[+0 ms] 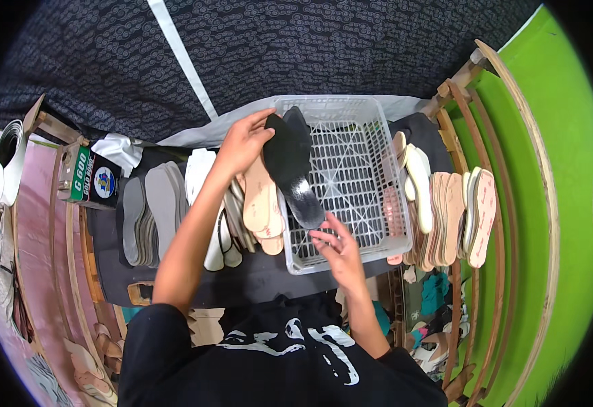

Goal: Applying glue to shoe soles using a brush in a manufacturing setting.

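Observation:
A black shoe insole (287, 159) with a glossy lower part is held up slantwise over the left side of a clear plastic crate (397, 169). My left hand (245, 139) grips its upper end between thumb and fingers. At its lower end, my right hand (337, 251) has fingertips closed on the tip. Behind it shows part of another black insole-shaped piece (298, 125); whether I hold that too is unclear. Tan insoles (259, 197) lie in a stack left of the crate, below my left hand.
Grey insoles (164, 197) and white ones (200, 169) stand in rows on the dark table (113, 285). More beige insoles (446, 210) line the crate's right. A green-and-black tin (89, 176) sits at the far left. Wooden rails (524, 108) flank the table's right side.

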Tool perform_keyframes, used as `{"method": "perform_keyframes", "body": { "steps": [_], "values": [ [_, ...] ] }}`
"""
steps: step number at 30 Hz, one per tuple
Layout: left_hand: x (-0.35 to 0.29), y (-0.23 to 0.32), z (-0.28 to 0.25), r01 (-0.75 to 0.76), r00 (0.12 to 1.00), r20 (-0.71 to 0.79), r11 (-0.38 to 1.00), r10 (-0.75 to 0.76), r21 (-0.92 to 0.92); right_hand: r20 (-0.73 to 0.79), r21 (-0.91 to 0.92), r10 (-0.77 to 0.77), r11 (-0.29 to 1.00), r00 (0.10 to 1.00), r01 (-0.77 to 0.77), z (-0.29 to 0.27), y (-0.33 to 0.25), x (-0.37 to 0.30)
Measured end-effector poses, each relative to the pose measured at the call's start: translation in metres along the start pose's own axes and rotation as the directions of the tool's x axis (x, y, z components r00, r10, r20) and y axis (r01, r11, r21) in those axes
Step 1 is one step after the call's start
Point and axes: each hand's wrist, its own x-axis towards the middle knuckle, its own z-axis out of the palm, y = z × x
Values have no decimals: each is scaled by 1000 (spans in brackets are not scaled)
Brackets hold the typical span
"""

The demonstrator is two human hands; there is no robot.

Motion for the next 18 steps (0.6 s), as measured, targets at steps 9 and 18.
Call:
{"method": "perform_keyframes", "body": {
  "steps": [9, 18],
  "values": [
    [116, -34, 13, -73, 986, 168, 841, -22, 537, 181, -22, 84, 996, 980, -82, -4, 14, 63],
    [138, -52, 26, -192, 955, 293, 652, -48, 734, 179, -102, 94, 992, 979, -76, -19, 20, 80]
  ]
}}
